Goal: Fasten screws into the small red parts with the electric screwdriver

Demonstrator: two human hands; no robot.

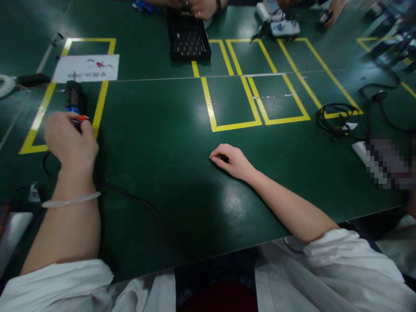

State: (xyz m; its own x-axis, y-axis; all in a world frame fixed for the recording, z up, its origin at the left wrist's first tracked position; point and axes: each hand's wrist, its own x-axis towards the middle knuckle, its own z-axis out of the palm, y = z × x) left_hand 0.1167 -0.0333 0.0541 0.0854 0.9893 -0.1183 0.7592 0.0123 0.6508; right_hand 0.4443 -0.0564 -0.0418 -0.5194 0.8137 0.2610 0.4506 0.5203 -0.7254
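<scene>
At the left of the table, my left hand (72, 141) is closed around a black cylindrical tool (74, 96) that looks like an electric screwdriver. A blue band and an orange part show on the tool by my fingers, which hide the rest of it. My right hand (234, 161) rests on the green table (156, 130) near the middle, fingers curled and the thumb and forefinger tips together. Whether anything small is between those fingertips is hidden. A dark cable (139, 200) runs from beside my left forearm to the front edge.
Yellow tape outlines (237, 125) mark the table. A white label sheet (87, 68) lies beyond my left hand. Across the table, a co-worker's hands (201, 8) are over a black tray (190, 39). A coiled black cable (338, 119) lies to the right, near a white device (284, 28) further back.
</scene>
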